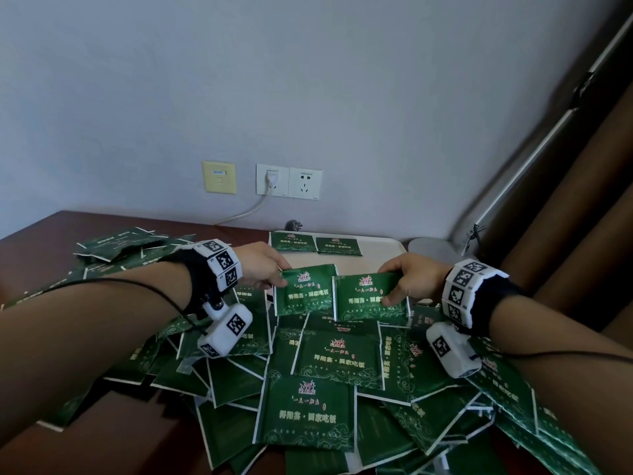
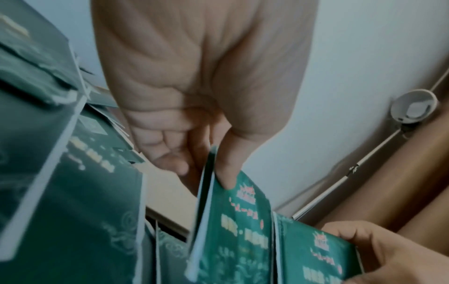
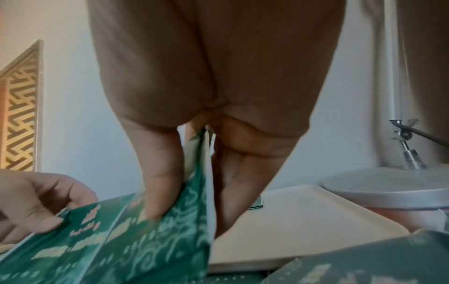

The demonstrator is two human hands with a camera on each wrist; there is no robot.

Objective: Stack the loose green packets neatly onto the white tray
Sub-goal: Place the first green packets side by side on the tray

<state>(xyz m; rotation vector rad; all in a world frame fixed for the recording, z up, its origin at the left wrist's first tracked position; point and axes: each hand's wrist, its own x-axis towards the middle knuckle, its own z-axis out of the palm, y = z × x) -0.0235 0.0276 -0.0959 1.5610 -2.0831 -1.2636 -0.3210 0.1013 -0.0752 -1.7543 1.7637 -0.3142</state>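
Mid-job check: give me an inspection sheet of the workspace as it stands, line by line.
Surface: dark brown table, largely covered by packets.
Job's things: white tray at the back holds two green packets on tray side by side; loose pile spreads in front, overlapping and askew.
Clutter: round white lamp base right of the tray.
Hands: left hand pinches the left packet; right hand pinches the right packet; both packets are held side by side above the pile.
Cables: white cord runs from a wall socket; black wires along both forearms.
Surroundings: pale wall, brown curtain at right.
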